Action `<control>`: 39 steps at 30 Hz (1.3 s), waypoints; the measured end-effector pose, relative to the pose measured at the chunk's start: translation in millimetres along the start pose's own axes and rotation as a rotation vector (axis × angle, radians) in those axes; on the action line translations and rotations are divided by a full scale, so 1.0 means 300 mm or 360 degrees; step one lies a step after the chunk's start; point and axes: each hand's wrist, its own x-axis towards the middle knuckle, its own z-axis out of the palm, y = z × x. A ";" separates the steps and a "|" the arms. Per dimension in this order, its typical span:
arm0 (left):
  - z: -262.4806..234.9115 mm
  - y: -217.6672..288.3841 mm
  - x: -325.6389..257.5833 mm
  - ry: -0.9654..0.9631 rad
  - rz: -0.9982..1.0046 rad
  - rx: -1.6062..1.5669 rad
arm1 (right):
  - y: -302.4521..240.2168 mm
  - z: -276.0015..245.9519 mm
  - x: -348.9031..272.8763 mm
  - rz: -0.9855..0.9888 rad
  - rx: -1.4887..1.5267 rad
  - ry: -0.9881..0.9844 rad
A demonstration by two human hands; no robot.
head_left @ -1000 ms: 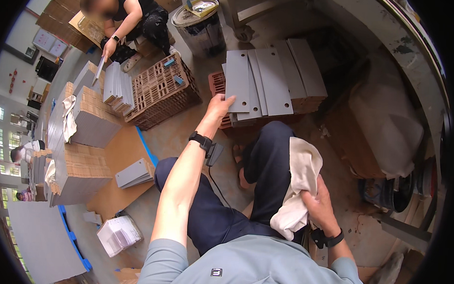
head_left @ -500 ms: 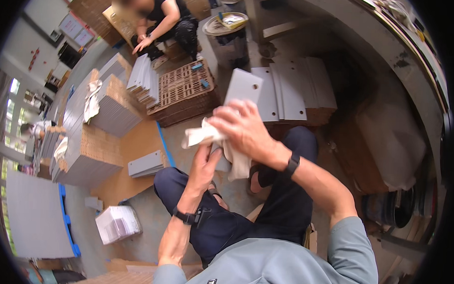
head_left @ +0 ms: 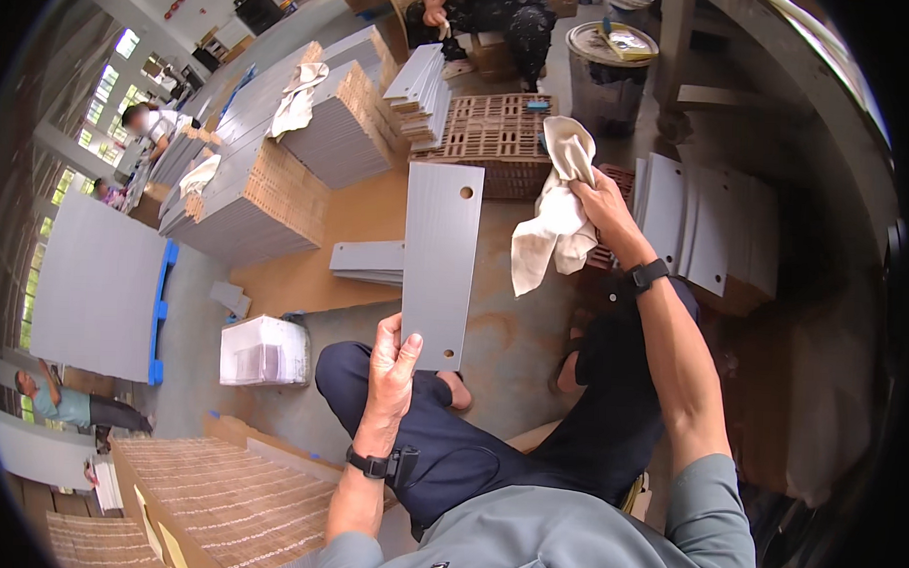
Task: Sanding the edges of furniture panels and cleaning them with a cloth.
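Gripping the grey panel (head_left: 440,263) upright by its lower end, the left hand (head_left: 392,367) is closed, while the right hand (head_left: 602,204) at two o'clock clutches a white rag (head_left: 552,212), seemingly mid-wipe; next, cloth must meet panel.

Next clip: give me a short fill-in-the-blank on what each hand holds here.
1. The left hand holds a flat grey panel by its ____ end.
2. The right hand grips a crumpled ____ cloth.
3. The cloth hangs to the ____ of the panel, apart from it.
4. Each wrist wears a black ____.

Missing words: lower; white; right; watch
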 end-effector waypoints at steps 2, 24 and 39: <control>-0.011 0.005 0.018 0.0023 -0.0022 -0.0053 | -0.082 0.084 -0.028 0.0093 0.0169 -0.0182; 0.136 0.064 0.315 0.0135 0.0134 0.0508 | -0.129 0.425 -0.266 0.0038 -0.0026 -0.0899; 0.137 -0.012 0.470 -0.0356 -0.0269 -0.0990 | -0.223 0.181 -0.147 -0.0285 -0.0272 -0.0894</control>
